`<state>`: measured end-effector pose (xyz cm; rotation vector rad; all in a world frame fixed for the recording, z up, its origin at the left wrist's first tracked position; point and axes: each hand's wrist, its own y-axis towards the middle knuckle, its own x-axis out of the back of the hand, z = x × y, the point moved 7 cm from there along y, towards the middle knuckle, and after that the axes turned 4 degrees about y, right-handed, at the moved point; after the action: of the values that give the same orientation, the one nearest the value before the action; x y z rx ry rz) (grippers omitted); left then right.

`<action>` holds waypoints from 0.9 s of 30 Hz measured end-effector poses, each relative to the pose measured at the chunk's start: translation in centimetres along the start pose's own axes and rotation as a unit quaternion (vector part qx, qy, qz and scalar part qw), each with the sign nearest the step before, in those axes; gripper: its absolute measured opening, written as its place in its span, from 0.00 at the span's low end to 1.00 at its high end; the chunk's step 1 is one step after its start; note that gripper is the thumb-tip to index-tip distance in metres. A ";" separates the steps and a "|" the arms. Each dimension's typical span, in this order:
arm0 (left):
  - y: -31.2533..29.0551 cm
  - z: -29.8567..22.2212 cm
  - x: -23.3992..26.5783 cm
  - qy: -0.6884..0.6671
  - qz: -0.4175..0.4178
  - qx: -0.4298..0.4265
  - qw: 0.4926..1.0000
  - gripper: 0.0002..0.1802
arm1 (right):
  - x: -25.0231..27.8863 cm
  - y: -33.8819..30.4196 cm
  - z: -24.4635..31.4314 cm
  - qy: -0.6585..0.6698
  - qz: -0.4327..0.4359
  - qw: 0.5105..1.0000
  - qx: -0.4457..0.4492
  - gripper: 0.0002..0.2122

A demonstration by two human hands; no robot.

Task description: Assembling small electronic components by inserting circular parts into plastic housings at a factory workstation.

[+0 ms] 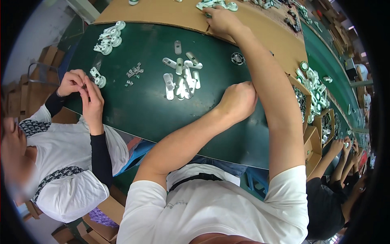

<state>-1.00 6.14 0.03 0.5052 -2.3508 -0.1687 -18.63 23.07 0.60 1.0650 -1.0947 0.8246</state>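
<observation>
My left hand is closed in a fist above the green table, beside my right forearm; whatever it holds, if anything, is hidden. Stretched far forward, my right hand grips a small white-and-green plastic part, mostly covered by the fingers. It is at a cluster of similar white parts on the cardboard sheet. Left of my fist lies a loose pile of oblong, shiny metal-like covers, several overlapping. A round black-and-silver disc sits on the table close to my right forearm.
At left, a co-worker's hands hold something tiny near a row of white parts. Small clear pieces lie between us. To the right stand open cardboard boxes and a heap of white parts; other people work beyond.
</observation>
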 end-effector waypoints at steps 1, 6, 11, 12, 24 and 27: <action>-0.1 0.3 0.1 -0.004 0.000 0.002 1.000 0.05 | 0.2 0.1 -0.1 0.027 0.011 0.999 -0.030 0.20; -0.3 0.2 0.8 -0.015 -0.048 -0.015 0.999 0.05 | 6.3 -5.0 -0.3 0.136 -0.092 0.985 -0.058 0.19; 0.2 0.8 0.6 -0.108 0.015 0.040 0.993 0.11 | 12.5 -16.0 -1.4 0.553 -0.140 0.795 -0.204 0.17; 0.5 0.9 0.4 -0.185 0.046 0.080 0.978 0.11 | 13.9 -18.3 -1.0 0.579 -0.176 0.763 -0.227 0.15; 0.7 0.1 1.2 -0.458 0.143 0.185 0.857 0.22 | 14.0 -30.0 -1.5 0.620 -0.154 0.737 -0.221 0.20; 0.6 0.6 1.2 -0.488 0.154 0.186 0.839 0.28 | 13.0 -29.9 -0.5 0.635 -0.123 0.727 -0.231 0.20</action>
<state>-2.40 6.21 0.45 0.2061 -3.4694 0.2620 12.60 14.83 5.38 0.0413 0.0711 0.7587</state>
